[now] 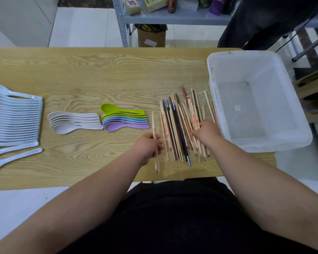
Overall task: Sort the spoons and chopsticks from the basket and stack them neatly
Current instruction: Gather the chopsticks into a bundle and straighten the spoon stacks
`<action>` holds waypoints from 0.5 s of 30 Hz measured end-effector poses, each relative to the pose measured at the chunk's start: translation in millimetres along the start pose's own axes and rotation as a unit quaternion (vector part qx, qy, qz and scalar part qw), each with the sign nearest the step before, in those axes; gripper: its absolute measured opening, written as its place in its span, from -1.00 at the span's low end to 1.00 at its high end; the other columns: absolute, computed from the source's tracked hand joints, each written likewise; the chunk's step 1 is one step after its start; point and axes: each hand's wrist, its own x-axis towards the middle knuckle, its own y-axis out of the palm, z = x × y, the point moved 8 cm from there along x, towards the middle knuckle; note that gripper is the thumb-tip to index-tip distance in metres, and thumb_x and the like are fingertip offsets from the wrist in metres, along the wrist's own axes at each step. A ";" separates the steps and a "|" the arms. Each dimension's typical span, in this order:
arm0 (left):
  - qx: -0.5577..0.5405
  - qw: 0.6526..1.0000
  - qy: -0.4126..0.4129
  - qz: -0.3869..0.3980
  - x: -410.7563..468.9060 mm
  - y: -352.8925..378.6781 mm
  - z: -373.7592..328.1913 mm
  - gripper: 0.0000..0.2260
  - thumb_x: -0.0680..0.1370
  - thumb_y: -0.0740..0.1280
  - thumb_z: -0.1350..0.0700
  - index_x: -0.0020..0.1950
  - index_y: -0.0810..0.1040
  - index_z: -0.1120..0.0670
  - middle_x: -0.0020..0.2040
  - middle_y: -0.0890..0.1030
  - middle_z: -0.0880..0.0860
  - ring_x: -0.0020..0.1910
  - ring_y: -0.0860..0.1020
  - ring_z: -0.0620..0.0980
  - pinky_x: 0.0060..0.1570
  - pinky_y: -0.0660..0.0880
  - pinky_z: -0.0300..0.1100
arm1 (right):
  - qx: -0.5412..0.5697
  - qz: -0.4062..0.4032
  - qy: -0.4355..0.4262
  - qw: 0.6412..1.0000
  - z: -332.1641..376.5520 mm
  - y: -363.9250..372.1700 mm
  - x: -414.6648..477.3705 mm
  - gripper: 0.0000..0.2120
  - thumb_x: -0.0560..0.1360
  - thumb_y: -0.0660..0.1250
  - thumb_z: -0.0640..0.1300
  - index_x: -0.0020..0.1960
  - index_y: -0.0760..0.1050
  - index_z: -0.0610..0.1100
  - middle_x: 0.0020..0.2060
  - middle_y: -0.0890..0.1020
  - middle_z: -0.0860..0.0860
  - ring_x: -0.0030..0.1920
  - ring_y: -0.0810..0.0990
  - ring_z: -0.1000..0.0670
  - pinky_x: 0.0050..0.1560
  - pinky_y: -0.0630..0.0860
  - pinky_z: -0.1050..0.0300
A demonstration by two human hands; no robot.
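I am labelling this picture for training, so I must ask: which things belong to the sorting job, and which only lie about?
Job: basket, chopstick pile under the right hand, pale chopsticks in the left hand, white spoons, beige spoons, coloured spoons.
Lying about: shelf, packages on it, cardboard box below.

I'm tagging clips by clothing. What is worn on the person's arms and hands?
The left arm and right arm are bare, no sleeve in view. The left hand and right hand wear no gloves, watch or bracelet. Black clothing covers the lap.
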 end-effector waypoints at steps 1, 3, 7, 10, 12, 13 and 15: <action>-0.003 1.000 0.001 0.002 -2.3 1.0 -3.3 -0.87 0.60 0.27 0.33 0.04 0.50 0.12 -0.14 0.57 0.13 -0.25 0.59 0.02 -0.19 0.58 -0.09 | 0.020 -0.001 0.000 1.000 -1.4 -4.3 -4.6 -0.50 0.58 0.38 -0.05 0.44 0.42 -0.24 0.37 0.52 -0.17 0.28 0.55 -0.20 0.20 0.51 -0.01; -0.003 1.000 0.005 0.005 -7.0 5.1 -11.6 -0.88 0.61 0.26 0.32 0.05 0.50 0.12 -0.13 0.58 0.12 -0.26 0.58 0.00 -0.19 0.56 -0.10 | 0.071 -0.001 -0.007 0.997 -0.8 -9.9 -14.7 -0.45 0.59 0.37 -0.02 0.49 0.36 -0.23 0.42 0.47 -0.15 0.32 0.53 -0.18 0.23 0.49 -0.01; -0.033 0.999 0.021 0.011 -13.1 19.1 -28.2 -0.86 0.61 0.25 0.32 -0.01 0.49 0.10 -0.20 0.53 0.07 -0.35 0.46 -0.06 -0.27 0.48 -0.18 | 0.181 0.017 -0.043 0.982 23.7 -13.7 -46.9 -0.65 0.58 0.38 0.01 0.30 0.56 -0.11 0.08 0.68 -0.04 0.01 0.67 -0.06 -0.05 0.58 0.09; -0.071 0.995 0.061 0.020 -19.4 31.8 -41.5 -0.96 0.63 0.26 0.18 0.00 0.49 0.12 -0.21 0.52 0.06 -0.37 0.40 -0.07 -0.33 0.38 -0.20 | 0.211 0.062 -0.095 0.971 53.0 -3.9 -71.3 -0.87 0.54 0.43 0.02 0.00 0.64 -0.03 -0.16 0.69 0.04 -0.16 0.66 0.06 -0.10 0.62 0.05; -0.116 0.987 0.087 0.062 -26.9 43.4 -48.1 -0.88 0.65 0.29 0.14 0.01 0.53 0.18 -0.26 0.60 0.07 -0.37 0.52 -0.04 -0.36 0.43 -0.19 | 0.192 0.058 -0.129 0.971 68.8 1.0 -82.3 -0.94 0.53 0.43 -0.06 -0.10 0.62 -0.03 -0.27 0.66 0.05 -0.26 0.62 0.07 -0.20 0.58 0.11; -0.133 0.983 0.097 0.080 -31.6 47.7 -50.5 -0.89 0.65 0.29 0.18 -0.02 0.54 0.20 -0.31 0.63 0.07 -0.38 0.57 -0.03 -0.40 0.47 -0.20 | 0.180 0.052 -0.142 0.972 75.1 2.4 -87.8 -0.98 0.52 0.41 -0.13 -0.09 0.61 -0.02 -0.30 0.64 0.05 -0.27 0.62 0.05 -0.25 0.57 0.14; -0.131 0.983 0.100 0.077 -35.7 48.0 -49.5 -0.90 0.64 0.29 0.24 -0.07 0.53 0.20 -0.36 0.64 0.07 -0.42 0.61 -0.03 -0.48 0.49 -0.21 | 0.147 0.028 -0.154 0.977 81.0 6.1 -91.9 -0.90 0.49 0.36 -0.19 -0.09 0.53 0.00 -0.31 0.59 0.06 -0.23 0.61 -0.02 -0.33 0.47 0.19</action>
